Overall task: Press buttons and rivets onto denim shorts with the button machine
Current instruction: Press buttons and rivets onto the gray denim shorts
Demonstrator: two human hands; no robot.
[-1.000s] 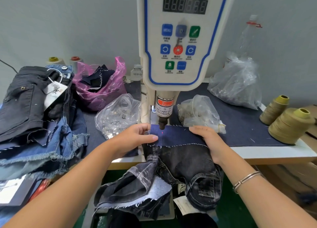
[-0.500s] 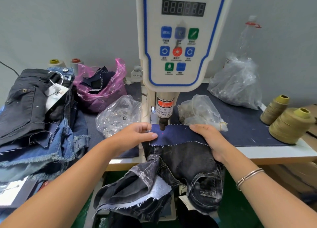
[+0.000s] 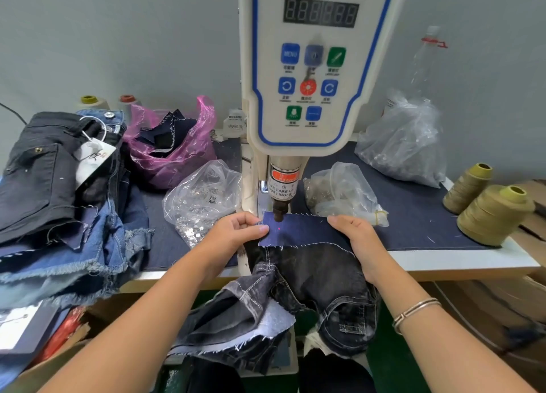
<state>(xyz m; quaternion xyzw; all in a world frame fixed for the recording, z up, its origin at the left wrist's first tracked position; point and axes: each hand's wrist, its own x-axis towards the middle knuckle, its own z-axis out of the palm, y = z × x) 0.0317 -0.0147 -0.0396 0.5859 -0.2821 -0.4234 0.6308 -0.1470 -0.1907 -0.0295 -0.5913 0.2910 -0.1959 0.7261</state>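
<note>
A garment worker lines up dark denim shorts under the punch head of a button machine, seen from the head camera, the only view. The waistband end, covered by a strip of navy cloth, lies flat on the machine's base, while the legs of the shorts hang off the front edge of the white worktable.

The left hand pinches the left end of the strip, thumb on top and fingers curled beneath. The right hand lies on the strip's right end, fingers bent over the cloth and holding it down. A red laser dot shows on the cloth just in front of the punch, between the two hands.

Compared with half a second and a full second ago, almost nothing has moved: both hands keep the same hold, the strip sits in the same place, and the dot falls on the same spot. That steadiness suggests the positioning is finished and the press stroke is the next step; no button or rivet can yet be seen on this waistband.

Clear bags of metal fasteners and lie either side of the machine column. A stack of denim shorts is piled at left, a pink bag of cloth scraps behind it, and two olive thread cones stand at right. The left thumb lies near the punch, under a label warning to take care of fingers.
</note>
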